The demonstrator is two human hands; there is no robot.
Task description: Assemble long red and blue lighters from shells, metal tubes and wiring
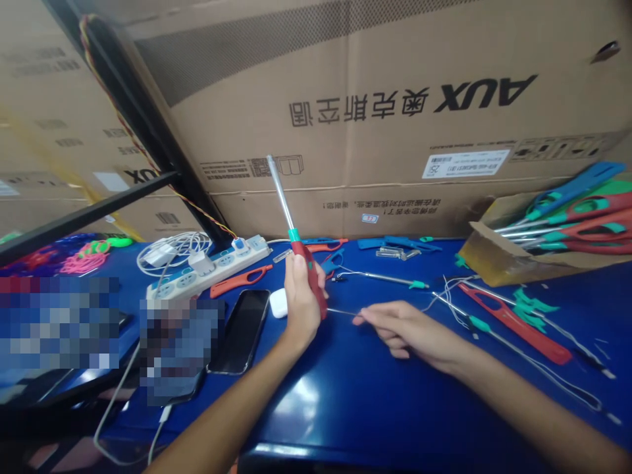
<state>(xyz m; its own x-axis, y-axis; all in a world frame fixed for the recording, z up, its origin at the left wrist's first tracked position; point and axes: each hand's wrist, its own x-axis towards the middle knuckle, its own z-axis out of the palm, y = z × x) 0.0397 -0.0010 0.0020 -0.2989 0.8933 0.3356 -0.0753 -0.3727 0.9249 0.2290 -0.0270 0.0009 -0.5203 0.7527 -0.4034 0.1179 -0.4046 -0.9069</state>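
Note:
My left hand is closed around the red handle of a tool with a green collar and a long silver tube that points up and to the left. My right hand pinches a thin metal wire whose other end reaches the bottom of the red handle. Both hands hover just above the blue table.
A white power strip, black phone and white earbud case lie left of my hands. Loose red handles, silver rods and green parts lie to the right. A cardboard box holds several finished tools. Big cartons stand behind.

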